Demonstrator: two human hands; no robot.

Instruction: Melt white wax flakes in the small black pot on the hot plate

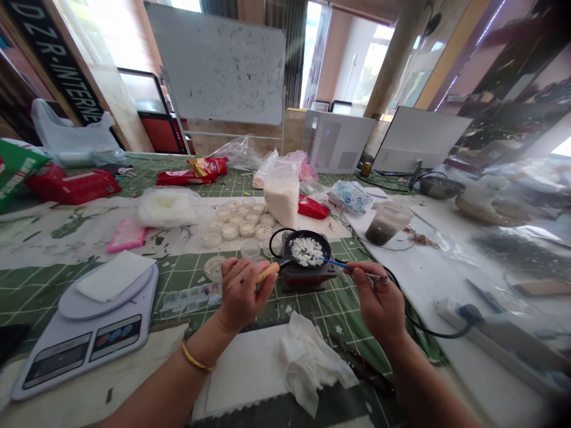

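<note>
Green cutting mat (187,264), scale (84,333) at 8 o'clock, tissue (312,362) at 6 o'clock, hot plate (307,278) at 12 o'clock under a black pan (307,235) of white flakes (307,251), its wooden handle (269,272) grasped by the left hand (243,294), the right hand (378,303) pinching a blue spatula (332,263) whose tip touches the flakes.

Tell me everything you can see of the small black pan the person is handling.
The small round black pan, apparently coated metal, holds white flakes. Its black neck ends in a light wooden handle, gripped by the left hand. It sits on a small dark hot plate. A blue-handled tool, held by the right hand, reaches into it.
</note>
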